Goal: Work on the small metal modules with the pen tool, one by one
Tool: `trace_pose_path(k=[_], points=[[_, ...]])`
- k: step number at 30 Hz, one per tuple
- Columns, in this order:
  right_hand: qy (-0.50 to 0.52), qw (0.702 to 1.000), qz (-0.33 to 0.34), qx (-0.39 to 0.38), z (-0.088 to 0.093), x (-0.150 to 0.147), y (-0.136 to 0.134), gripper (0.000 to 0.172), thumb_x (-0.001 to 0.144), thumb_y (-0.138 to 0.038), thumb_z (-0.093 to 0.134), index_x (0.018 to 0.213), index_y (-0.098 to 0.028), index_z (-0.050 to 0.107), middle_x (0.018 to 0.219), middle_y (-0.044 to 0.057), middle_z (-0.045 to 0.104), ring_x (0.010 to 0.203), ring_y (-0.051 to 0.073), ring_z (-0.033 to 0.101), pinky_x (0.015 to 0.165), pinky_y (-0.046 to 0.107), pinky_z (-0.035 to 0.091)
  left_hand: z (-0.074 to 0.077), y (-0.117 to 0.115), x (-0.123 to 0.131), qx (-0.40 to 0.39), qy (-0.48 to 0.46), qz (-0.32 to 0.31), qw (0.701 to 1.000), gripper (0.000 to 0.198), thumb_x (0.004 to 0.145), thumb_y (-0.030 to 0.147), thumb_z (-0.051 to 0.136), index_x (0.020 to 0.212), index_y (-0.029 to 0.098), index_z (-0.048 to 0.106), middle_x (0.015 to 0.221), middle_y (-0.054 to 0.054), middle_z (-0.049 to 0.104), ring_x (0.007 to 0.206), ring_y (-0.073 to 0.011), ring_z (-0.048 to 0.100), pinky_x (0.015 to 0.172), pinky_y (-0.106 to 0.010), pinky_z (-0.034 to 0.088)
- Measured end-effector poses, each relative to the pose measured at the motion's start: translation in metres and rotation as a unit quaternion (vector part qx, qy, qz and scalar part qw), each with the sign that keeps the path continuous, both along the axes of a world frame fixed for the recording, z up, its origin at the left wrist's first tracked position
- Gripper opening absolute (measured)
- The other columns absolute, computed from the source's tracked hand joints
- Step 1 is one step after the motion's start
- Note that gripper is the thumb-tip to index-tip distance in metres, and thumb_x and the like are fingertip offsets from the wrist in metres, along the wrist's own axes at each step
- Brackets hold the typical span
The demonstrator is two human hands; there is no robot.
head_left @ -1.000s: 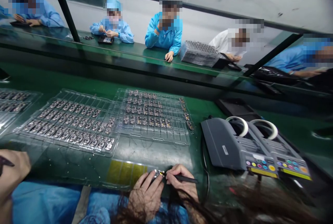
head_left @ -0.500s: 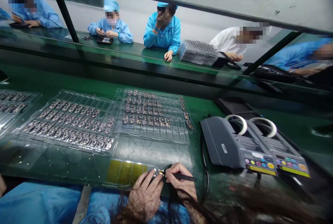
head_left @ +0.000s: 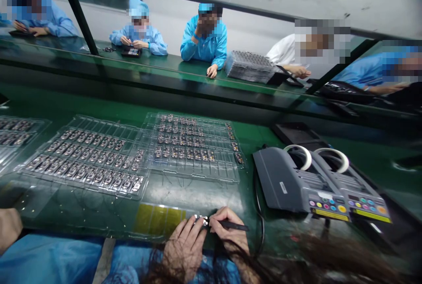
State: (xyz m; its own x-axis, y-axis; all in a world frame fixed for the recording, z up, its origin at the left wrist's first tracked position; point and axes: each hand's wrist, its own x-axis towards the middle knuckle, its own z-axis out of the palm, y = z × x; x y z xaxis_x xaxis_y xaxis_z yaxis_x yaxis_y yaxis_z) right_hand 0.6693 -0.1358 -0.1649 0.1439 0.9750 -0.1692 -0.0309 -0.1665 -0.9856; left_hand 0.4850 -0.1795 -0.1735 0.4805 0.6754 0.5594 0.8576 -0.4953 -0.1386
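My left hand [head_left: 184,249] rests at the near edge of the green bench with its fingers pinched on a small electronic part [head_left: 200,220]. My right hand [head_left: 229,233] is closed on black tweezers [head_left: 234,226], whose tip meets that part. A strip of yellow tape pieces [head_left: 161,219] on a clear sheet lies just left of my hands. Two clear trays hold rows of small circuit boards: one at the left [head_left: 89,163], one in the middle [head_left: 194,143].
Two grey tape dispensers [head_left: 286,183] [head_left: 356,187] with coloured buttons stand at the right, a black cable beside them. Another tray [head_left: 13,128] lies at far left. A neighbour's hand [head_left: 8,229] shows at lower left. Several people in blue coats work across the conveyor.
My hands have stayed on the small part with the tweezers. The neighbour's hand at lower left dropped out of view, then came back lower at the left edge.
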Motion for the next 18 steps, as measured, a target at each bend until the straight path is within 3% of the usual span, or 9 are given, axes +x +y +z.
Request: trace_pose_path(k=[3, 8, 11, 15, 18], points=[[0.0, 1.0, 0.002, 0.003, -0.002, 0.0, -0.001, 0.037, 0.079, -0.052, 0.095, 0.066, -0.025, 0.074, 0.068, -0.001, 0.07, 0.056, 0.017, 0.064, 0.056, 0.029, 0.052, -0.003, -0.001, -0.001, 0.014, 0.025, -0.006, 1.0, 0.047, 0.087, 0.013, 0.05, 0.106, 0.035, 0.088, 0.12, 0.012, 0.09, 0.108, -0.0127, 0.086, 0.093, -0.024, 0.071], [0.004, 1.0, -0.004, 0.008, -0.006, -0.001, -0.003, 0.04, 0.079, -0.055, 0.094, 0.066, -0.024, 0.073, 0.068, 0.0, 0.069, 0.057, 0.017, 0.061, 0.056, 0.028, 0.05, -0.021, -0.007, 0.0, 0.006, -0.052, 0.004, 0.999, 0.038, 0.092, 0.026, 0.062, 0.121, 0.038, 0.085, 0.126, 0.012, 0.089, 0.126, -0.013, 0.08, 0.114, -0.022, 0.061], [0.007, 1.0, -0.004, 0.008, -0.007, 0.0, -0.004, 0.041, 0.079, -0.056, 0.094, 0.066, -0.024, 0.072, 0.068, 0.0, 0.069, 0.056, 0.017, 0.062, 0.055, 0.028, 0.05, -0.029, -0.009, 0.002, 0.003, -0.063, 0.014, 0.998, 0.041, 0.09, 0.025, 0.061, 0.12, 0.037, 0.085, 0.128, 0.012, 0.089, 0.129, -0.0142, 0.078, 0.119, -0.025, 0.058], [0.007, 1.0, -0.001, 0.006, -0.007, 0.001, -0.004, 0.04, 0.078, -0.056, 0.095, 0.067, -0.025, 0.073, 0.069, 0.0, 0.069, 0.056, 0.017, 0.063, 0.055, 0.028, 0.051, -0.031, -0.009, 0.002, 0.002, -0.073, 0.013, 0.997, 0.041, 0.088, 0.025, 0.062, 0.119, 0.038, 0.085, 0.126, 0.011, 0.089, 0.127, -0.0155, 0.078, 0.119, -0.026, 0.058], [0.005, 1.0, -0.003, 0.004, -0.008, 0.001, -0.003, 0.039, 0.079, -0.055, 0.095, 0.067, -0.024, 0.073, 0.07, 0.0, 0.07, 0.056, 0.016, 0.061, 0.055, 0.027, 0.05, -0.028, -0.008, 0.0, 0.001, -0.067, 0.01, 0.998, 0.038, 0.094, 0.027, 0.058, 0.118, 0.037, 0.086, 0.128, 0.012, 0.089, 0.131, -0.0146, 0.076, 0.116, -0.026, 0.06]])
